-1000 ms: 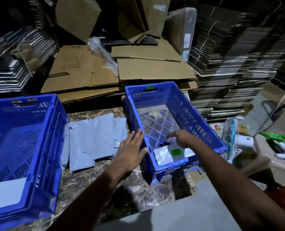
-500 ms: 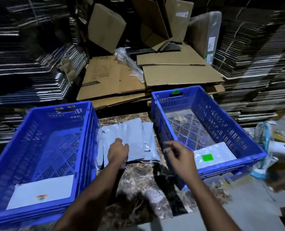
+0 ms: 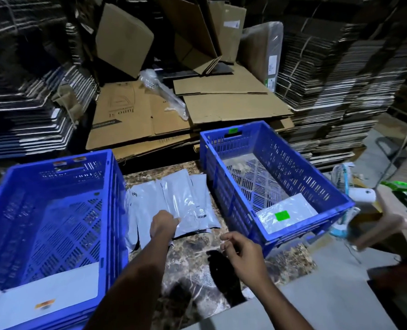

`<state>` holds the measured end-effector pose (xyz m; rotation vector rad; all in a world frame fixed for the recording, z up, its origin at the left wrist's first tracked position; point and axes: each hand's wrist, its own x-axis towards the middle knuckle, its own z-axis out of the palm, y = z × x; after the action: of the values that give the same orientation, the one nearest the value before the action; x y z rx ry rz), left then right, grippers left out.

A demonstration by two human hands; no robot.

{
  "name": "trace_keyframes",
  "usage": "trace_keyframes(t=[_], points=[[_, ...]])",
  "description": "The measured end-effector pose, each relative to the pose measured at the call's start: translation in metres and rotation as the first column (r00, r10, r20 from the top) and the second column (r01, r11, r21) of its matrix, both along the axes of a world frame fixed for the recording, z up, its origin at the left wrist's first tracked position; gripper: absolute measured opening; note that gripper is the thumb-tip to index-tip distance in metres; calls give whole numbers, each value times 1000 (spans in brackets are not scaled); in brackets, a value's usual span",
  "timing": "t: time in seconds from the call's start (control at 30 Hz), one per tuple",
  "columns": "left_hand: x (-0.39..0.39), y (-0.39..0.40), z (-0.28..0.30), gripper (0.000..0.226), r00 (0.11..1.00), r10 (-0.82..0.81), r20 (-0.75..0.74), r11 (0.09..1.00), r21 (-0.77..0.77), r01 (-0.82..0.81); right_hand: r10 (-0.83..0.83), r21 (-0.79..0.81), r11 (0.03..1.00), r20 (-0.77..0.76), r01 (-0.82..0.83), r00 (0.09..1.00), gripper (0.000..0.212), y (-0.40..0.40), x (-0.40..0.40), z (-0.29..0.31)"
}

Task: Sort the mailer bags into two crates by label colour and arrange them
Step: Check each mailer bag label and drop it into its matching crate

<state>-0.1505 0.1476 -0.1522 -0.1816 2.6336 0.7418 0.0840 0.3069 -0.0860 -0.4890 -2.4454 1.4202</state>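
From the head camera, a pile of grey mailer bags [image 3: 174, 206] lies on the marble table [image 3: 197, 270] between two blue crates. The left hand [image 3: 162, 223] pinches the near edge of the top bag. The right hand [image 3: 240, 252] hovers over the table, loosely curled, holding nothing. The left crate [image 3: 55, 210] holds an orange-labelled bag [image 3: 48, 298], and the right crate [image 3: 276, 177] holds a green-labelled bag [image 3: 285, 214].

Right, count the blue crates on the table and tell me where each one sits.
2. The left crate sits left of the mailer bag pile; the right crate sits to the pile's right. No others visible.
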Motion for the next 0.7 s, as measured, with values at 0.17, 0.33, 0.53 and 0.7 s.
trace_keyframes(t=[0.17,0.33,0.53,0.7], points=[[3,1,6,22,1000,-8,22,999,35,8,45,4,999,42,-45,998,20,-7,0,3],[22,-7,20,27,998,24,-61,918,396,2,20,-1,1000,33,-20,999,16,-2,-3,2],[81,-27,74,8,972,-83,220,447,880,-161,-21,-117,993,7,22,1000,17,-14,-32,25],[138,-38,92,16,965,-124,232,344,922,-177,129,-440,890,-5,-118,992,34,-48,-56,47]])
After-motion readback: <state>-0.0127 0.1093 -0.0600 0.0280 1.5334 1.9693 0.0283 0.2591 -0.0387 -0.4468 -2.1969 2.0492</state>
